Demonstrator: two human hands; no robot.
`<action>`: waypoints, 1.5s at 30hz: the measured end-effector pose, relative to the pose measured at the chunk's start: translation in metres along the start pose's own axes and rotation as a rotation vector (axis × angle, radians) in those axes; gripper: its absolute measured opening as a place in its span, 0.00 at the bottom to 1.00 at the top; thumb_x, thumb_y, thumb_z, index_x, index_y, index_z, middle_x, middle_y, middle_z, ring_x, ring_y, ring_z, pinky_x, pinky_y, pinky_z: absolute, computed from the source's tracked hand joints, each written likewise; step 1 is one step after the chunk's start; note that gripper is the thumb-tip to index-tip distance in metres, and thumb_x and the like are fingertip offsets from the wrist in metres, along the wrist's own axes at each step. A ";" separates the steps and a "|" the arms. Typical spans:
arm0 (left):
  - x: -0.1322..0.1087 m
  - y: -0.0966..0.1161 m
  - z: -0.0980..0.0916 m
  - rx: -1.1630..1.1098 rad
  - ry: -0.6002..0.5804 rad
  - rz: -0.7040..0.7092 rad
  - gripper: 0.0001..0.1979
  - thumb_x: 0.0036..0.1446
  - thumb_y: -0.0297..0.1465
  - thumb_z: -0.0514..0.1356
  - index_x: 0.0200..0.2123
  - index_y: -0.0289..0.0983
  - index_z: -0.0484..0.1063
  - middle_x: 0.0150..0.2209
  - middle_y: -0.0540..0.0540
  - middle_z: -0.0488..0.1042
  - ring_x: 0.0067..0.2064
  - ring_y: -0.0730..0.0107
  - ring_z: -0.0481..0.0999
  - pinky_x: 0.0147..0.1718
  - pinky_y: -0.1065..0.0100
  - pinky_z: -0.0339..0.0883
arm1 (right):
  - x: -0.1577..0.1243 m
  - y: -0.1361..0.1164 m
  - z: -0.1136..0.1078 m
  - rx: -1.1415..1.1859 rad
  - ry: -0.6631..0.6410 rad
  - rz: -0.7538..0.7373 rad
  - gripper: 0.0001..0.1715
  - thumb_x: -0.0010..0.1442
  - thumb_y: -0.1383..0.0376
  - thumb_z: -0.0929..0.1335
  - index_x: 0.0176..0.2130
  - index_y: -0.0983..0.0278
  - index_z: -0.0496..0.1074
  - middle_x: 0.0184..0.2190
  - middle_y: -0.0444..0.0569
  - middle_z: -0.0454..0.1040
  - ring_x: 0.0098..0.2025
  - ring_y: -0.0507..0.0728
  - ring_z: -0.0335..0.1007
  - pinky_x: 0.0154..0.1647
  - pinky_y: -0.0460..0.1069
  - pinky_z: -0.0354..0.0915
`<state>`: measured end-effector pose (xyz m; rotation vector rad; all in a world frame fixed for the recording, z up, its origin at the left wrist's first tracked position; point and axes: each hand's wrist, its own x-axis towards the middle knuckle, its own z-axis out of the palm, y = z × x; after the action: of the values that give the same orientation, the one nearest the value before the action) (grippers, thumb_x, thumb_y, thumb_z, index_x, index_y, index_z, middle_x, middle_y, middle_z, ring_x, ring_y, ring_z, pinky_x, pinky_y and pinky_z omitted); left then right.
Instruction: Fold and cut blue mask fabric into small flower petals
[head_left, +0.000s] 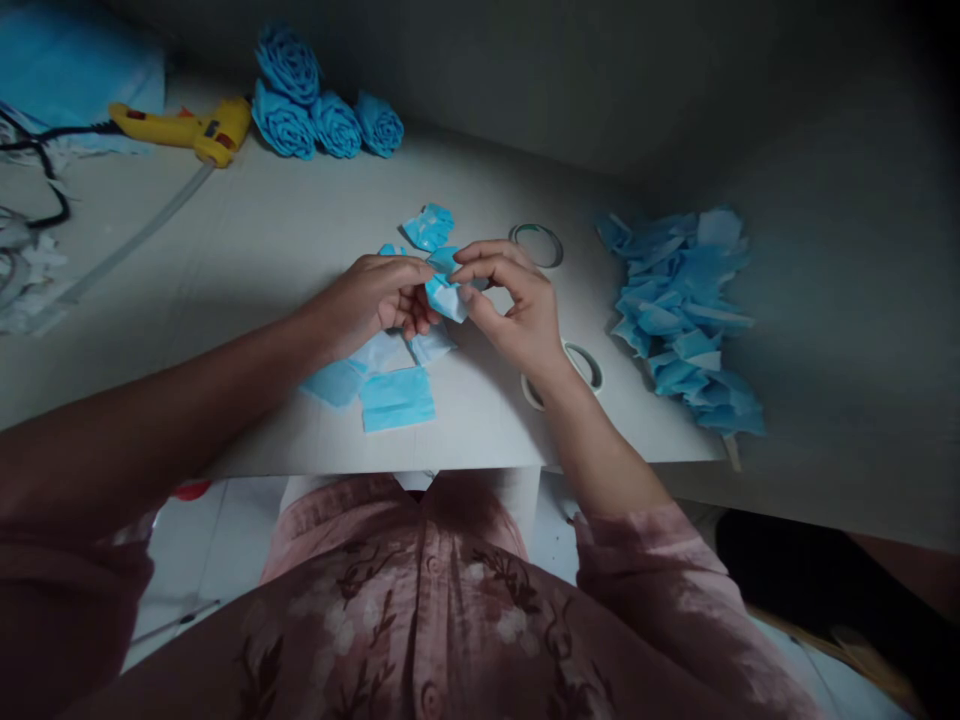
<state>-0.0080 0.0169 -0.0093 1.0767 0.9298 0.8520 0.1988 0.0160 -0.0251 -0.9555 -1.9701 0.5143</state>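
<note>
blue piece (pixel 448 300) held over table (pixel 262 230) by left hand (pixel 375 295) and right hand (pixel 523 310), both pinched closed on its edges; folding judged in hand; steady, light grip called for next.

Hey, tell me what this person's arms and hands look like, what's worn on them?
The left hand and right hand are ungloved, and no watch or bracelet shows. The left sleeve and right sleeve are dusty pink, loose, and stop well short of the hands.
</note>
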 end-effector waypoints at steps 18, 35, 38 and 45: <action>0.005 -0.006 -0.003 -0.044 0.143 0.126 0.09 0.66 0.26 0.65 0.30 0.35 0.77 0.24 0.50 0.76 0.24 0.76 0.74 0.25 0.74 0.64 | -0.003 0.003 0.000 -0.171 0.056 -0.251 0.20 0.72 0.51 0.66 0.58 0.54 0.74 0.63 0.53 0.76 0.66 0.67 0.71 0.66 0.69 0.69; -0.001 -0.005 0.001 -0.131 0.086 0.088 0.07 0.61 0.28 0.70 0.31 0.34 0.77 0.25 0.48 0.77 0.26 0.74 0.78 0.25 0.73 0.67 | -0.004 0.008 0.012 -0.329 0.188 -0.232 0.06 0.70 0.58 0.68 0.43 0.56 0.76 0.59 0.53 0.73 0.64 0.67 0.68 0.68 0.70 0.62; -0.001 -0.005 0.002 -0.111 0.090 0.077 0.08 0.59 0.30 0.71 0.30 0.34 0.77 0.25 0.47 0.77 0.26 0.74 0.77 0.25 0.73 0.66 | -0.004 0.008 0.011 -0.302 0.181 -0.203 0.06 0.70 0.59 0.69 0.43 0.56 0.76 0.59 0.53 0.73 0.64 0.67 0.69 0.68 0.69 0.63; -0.001 -0.005 0.003 -0.023 0.107 0.086 0.10 0.61 0.31 0.70 0.28 0.34 0.78 0.28 0.45 0.80 0.26 0.74 0.76 0.25 0.72 0.65 | -0.005 0.012 0.010 -0.249 0.157 -0.149 0.07 0.70 0.59 0.68 0.44 0.57 0.75 0.59 0.53 0.73 0.66 0.67 0.69 0.70 0.70 0.60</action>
<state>-0.0049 0.0133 -0.0131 1.0654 0.9660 0.9975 0.1971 0.0200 -0.0411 -0.9594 -1.9730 0.1077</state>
